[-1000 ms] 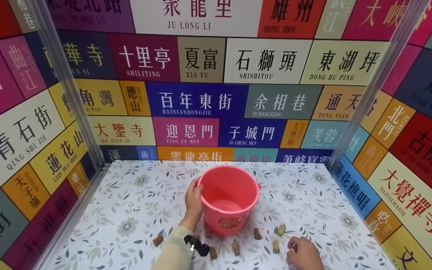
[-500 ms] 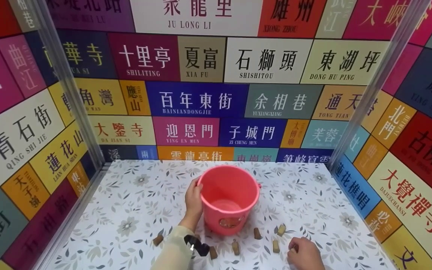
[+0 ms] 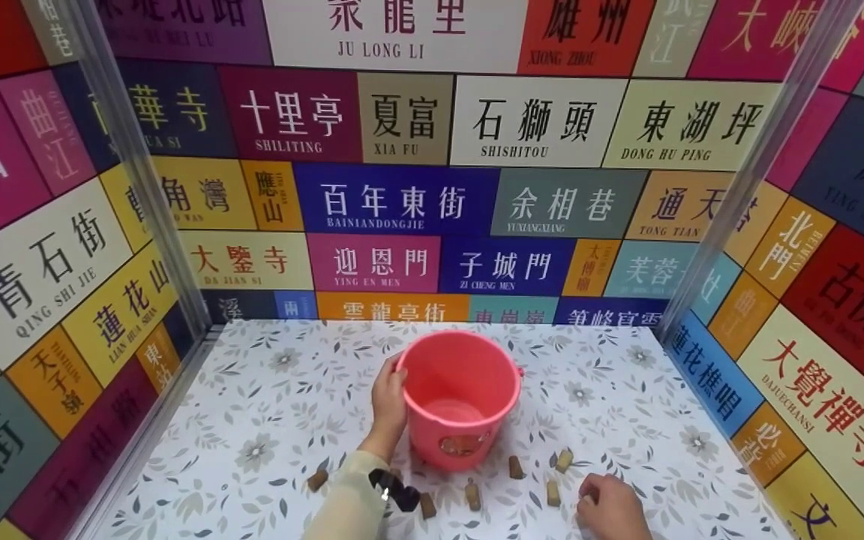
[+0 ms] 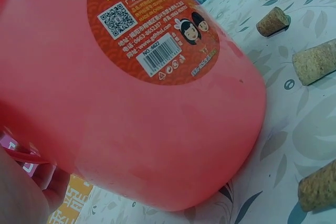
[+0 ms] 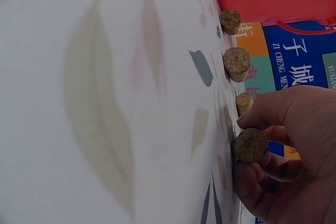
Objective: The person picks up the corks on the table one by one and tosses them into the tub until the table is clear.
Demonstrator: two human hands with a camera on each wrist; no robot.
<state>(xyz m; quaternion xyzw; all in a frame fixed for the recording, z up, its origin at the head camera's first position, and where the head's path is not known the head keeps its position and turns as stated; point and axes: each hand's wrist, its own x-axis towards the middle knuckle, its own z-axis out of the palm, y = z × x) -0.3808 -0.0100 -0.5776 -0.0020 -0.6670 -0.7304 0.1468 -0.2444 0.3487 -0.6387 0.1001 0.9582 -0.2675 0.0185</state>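
Observation:
A pink plastic bucket [image 3: 454,442] stands upright on the patterned tabletop, and nothing shows inside it. My left hand [image 3: 388,405] grips its left side near the rim; in the left wrist view the fingers [image 4: 55,184] reach behind its wall beside the handle [image 4: 23,156]. At the front right, my right hand [image 3: 610,506] is low over the tabletop with curled fingers. The right wrist view shows a cork [image 5: 251,145] pinched between its thumb and fingers, end toward the camera. From the head view that cork is hidden by the hand.
Several corks lie loose in front of the bucket, among them one near the right hand [image 3: 553,493], one at the left sleeve [image 3: 427,505] and one further left [image 3: 317,480]. Sign-printed walls [image 3: 394,199] enclose the white floral tabletop [image 3: 252,397] on three sides.
A cork end showing at my right fingertips one second ago is now out of sight in the head view, the fingers having shifted slightly. The left hand and bucket stay put.

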